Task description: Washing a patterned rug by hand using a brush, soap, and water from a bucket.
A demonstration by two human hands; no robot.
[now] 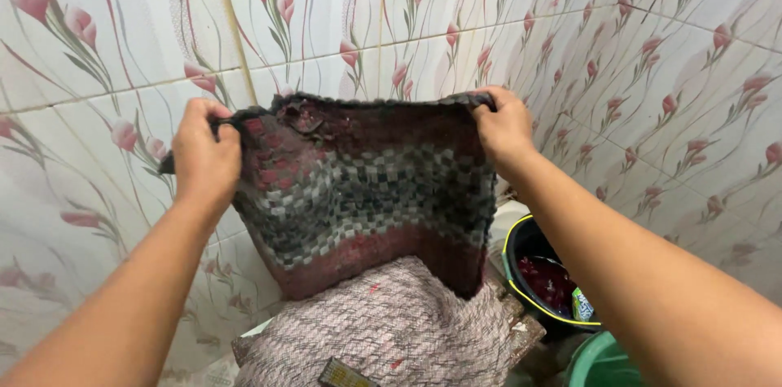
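I hold up a dark knitted cloth (pixel 366 191) with maroon, grey and black checks, spread flat in front of a tiled wall. My left hand (pixel 205 155) grips its top left corner. My right hand (pixel 505 128) grips its top right corner. The cloth hangs down between them, and its lower edge reaches a pale pink woven cloth (pixel 391 326) lying on a raised surface below.
The wall (pixel 652 69) is white tile with pink flower patterns, meeting in a corner. A black bucket with a yellow rim (pixel 521 273) holds something dark red at lower right. A green basin (pixel 599 362) sits beside it. A small dark brush-like object (pixel 346 375) lies on the pink cloth.
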